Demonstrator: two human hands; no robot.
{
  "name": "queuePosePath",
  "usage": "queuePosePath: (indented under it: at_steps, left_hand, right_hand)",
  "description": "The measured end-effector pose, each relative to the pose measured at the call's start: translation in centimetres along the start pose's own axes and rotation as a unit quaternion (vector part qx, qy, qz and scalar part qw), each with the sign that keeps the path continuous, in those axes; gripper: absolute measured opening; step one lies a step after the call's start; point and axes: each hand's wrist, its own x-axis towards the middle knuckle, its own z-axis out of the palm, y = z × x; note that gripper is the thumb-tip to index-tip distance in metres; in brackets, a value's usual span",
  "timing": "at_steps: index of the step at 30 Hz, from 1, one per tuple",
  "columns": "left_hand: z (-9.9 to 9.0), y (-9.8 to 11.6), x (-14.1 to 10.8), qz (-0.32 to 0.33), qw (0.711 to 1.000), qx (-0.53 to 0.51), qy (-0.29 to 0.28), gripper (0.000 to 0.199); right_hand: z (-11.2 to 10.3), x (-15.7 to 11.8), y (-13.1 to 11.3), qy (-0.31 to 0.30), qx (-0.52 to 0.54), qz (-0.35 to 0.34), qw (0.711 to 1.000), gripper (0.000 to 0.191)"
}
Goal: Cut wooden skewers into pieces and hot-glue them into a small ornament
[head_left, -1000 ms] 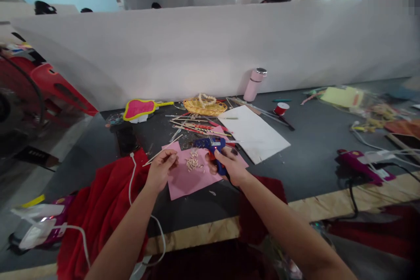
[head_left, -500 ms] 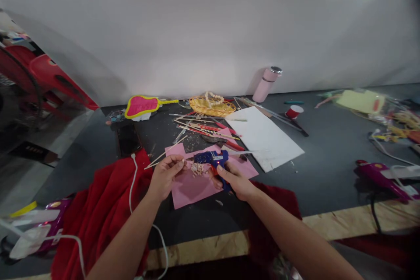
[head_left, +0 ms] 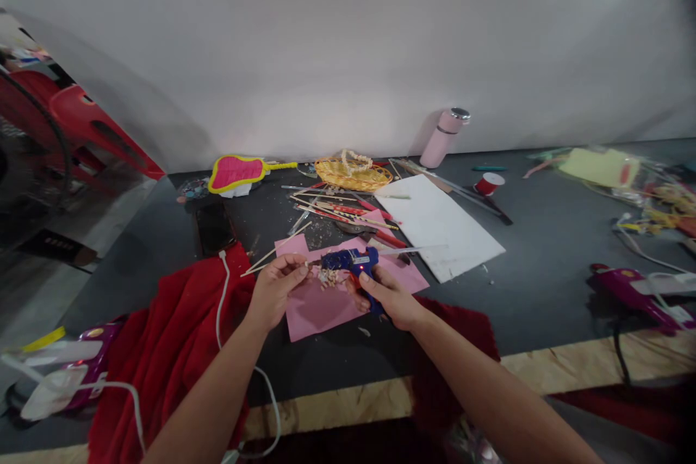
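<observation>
My right hand (head_left: 392, 297) is wrapped round the handle of a blue glue gun (head_left: 348, 261), its nozzle pointing left. A clear glue stick (head_left: 416, 249) juts from the gun's back end. At the nozzle tip, my left hand (head_left: 281, 286) pinches a tiny pale piece, too small to name. Under the gun, a small heap of pale bits (head_left: 329, 278) rests on pink paper (head_left: 315, 315). Thin wooden sticks (head_left: 277, 249) lie just beyond my left hand.
A red cloth (head_left: 179, 326) with a white cable (head_left: 220, 304) lies at left, by a phone (head_left: 214, 228). Behind are a woven basket (head_left: 353, 175), a white board (head_left: 440, 225), a pink flask (head_left: 444, 138) and a thread spool (head_left: 489, 183). Purple power strips (head_left: 641, 297) flank the table.
Both hands hold nearly the same place, with the glue gun's nozzle still at my left fingertips. The view has shifted very slightly.
</observation>
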Motion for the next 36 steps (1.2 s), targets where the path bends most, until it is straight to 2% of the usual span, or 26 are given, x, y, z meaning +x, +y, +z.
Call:
queuePosePath:
  at_steps: [14,23,36]
  left_hand:
    - [-0.05,-0.21,0.04,0.013,1.0,0.023,0.017,0.025]
    - [-0.08,-0.23,0.01,0.016,0.999,0.033,0.003,0.022]
    - [-0.13,-0.26,-0.03,0.02,0.999,0.038,-0.005,0.021]
  right_hand:
    - [-0.02,0.01,0.04,0.004,0.0,0.006,1.0,0.031]
    - [-0.02,-0.05,0.06,-0.008,0.001,0.002,1.0,0.026]
    - [-0.03,0.02,0.18,-0.008,-0.005,-0.001,1.0,0.031]
